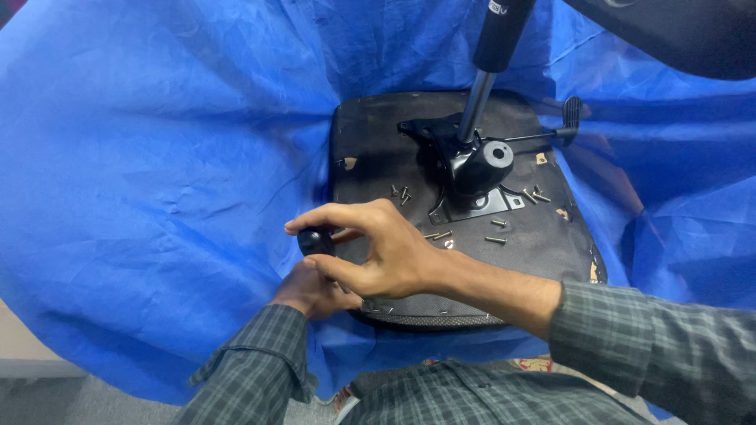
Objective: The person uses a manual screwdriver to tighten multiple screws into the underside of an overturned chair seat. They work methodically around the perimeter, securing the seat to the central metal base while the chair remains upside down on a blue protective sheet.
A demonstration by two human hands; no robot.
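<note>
While screws [496,240] litter the seat base [378,149], both hands [378,252] pinch a black knob [315,241].

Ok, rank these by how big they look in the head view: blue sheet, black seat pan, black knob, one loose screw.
1. Blue sheet, fills most of the view.
2. Black seat pan.
3. Black knob, pinched in the right hand, with the left hand beneath.
4. Loose screw, smallest.

Even, soft light and sharp focus, faint glare on the blue sheet [157,157], wide-angle bending at the edges
</note>
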